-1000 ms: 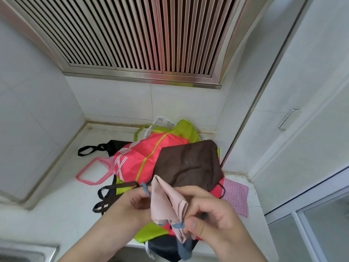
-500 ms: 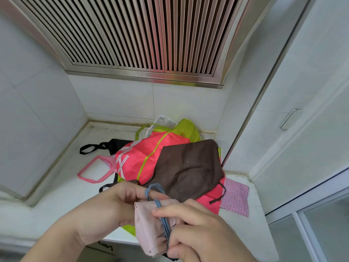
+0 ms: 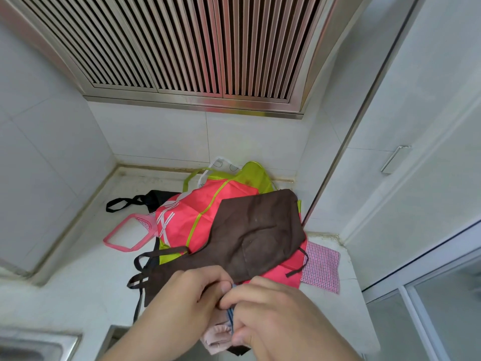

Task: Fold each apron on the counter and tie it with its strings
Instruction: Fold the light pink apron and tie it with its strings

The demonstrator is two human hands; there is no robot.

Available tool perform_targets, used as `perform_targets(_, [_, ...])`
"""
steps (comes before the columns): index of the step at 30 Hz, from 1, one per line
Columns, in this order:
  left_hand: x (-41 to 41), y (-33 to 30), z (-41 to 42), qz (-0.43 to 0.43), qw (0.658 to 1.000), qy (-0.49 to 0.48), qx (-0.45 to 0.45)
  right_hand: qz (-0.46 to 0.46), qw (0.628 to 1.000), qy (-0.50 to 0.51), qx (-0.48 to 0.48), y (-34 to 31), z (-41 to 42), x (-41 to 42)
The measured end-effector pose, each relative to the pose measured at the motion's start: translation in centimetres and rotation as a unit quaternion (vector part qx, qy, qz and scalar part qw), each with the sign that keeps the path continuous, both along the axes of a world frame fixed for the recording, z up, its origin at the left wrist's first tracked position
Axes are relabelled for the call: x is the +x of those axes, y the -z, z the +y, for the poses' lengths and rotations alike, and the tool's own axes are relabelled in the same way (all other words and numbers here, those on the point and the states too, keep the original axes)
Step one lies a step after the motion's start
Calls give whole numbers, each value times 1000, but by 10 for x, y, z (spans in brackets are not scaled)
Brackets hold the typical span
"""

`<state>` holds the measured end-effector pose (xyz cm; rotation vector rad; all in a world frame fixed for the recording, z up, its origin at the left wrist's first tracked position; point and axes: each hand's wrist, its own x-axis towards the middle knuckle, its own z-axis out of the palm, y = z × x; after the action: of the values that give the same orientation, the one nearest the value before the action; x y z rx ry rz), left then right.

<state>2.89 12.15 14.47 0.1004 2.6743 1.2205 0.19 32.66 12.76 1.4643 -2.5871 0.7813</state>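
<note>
One apron in hand: I see a folded pale pink apron (image 3: pixel 217 336) held between both hands at the near counter edge, a blue string (image 3: pixel 230 314) running across it under the fingertips.
Remaining pile: beyond the fingers lie a brown apron (image 3: pixel 257 230), a red apron with lime trim (image 3: pixel 192 217), a lime green apron (image 3: pixel 253 173), a black apron (image 3: pixel 156 199), a pink checked apron (image 3: pixel 322 267) out past the right knuckles and a white patterned one at the very back; none of these appears folded or tied.
Progress: I judge the task to be early; the pink apron is folded and its tie is in hand, but I cannot tell whether a knot is made. No finished bundle shows on the counter.
Counter: a pale counter (image 3: pixel 91 277) carries the pile, well beyond and left of the fingers it runs bare to the tiled corner.
Room: a slatted metal hood (image 3: pixel 187 48) hangs high above the hands; white tile walls stand behind and left; a white cabinet door with a metal handle (image 3: pixel 394 158) stands far right of the right hand; a steel sink (image 3: pixel 33 345) rim shows low left of the left wrist.
Left hand (image 3: pixel 182 303): fingers curled, gripping the pink apron.
Right hand (image 3: pixel 273 313): fingers curled, pinching the blue string against the fold.
</note>
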Motion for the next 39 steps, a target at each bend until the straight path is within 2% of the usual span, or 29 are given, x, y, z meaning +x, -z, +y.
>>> perform_targets(3, [3, 6, -1, 39, 998, 11, 46, 46, 999, 21, -20, -7, 1, 2])
perform_targets(5, [1, 8, -2, 75, 996, 39, 42, 57, 997, 41, -14, -11, 3, 5])
perform_targets(10, [0, 2, -8, 51, 996, 46, 52, 37, 982, 184, -16, -26, 7, 20])
perform_targets(14, [6, 2, -6, 13, 996, 0, 90, -83, 959, 266, -59, -30, 13, 19])
perform_targets(19, [10, 4, 1, -20, 990, -31, 138, -287, 901, 277, -172, -32, 14, 15])
perform_targets(22, [9, 3, 3, -39, 986, -29, 161, -349, 870, 297, -181, -32, 15, 17])
perform_targets(25, [7, 2, 0, -68, 983, -17, 170, -336, 882, 288, -162, -32, 15, 19])
perform_targets(29, [1, 0, -3, -122, 974, 31, 188, -246, 939, 225, -79, -34, 15, 18])
perform_targets(34, [-5, -6, -3, -158, 953, 94, 241, -244, 956, 146, -78, -44, 17, 8])
perform_targets(39, [-8, -10, 4, -122, 964, 81, 222, -243, 962, 113, -51, -45, 18, 2])
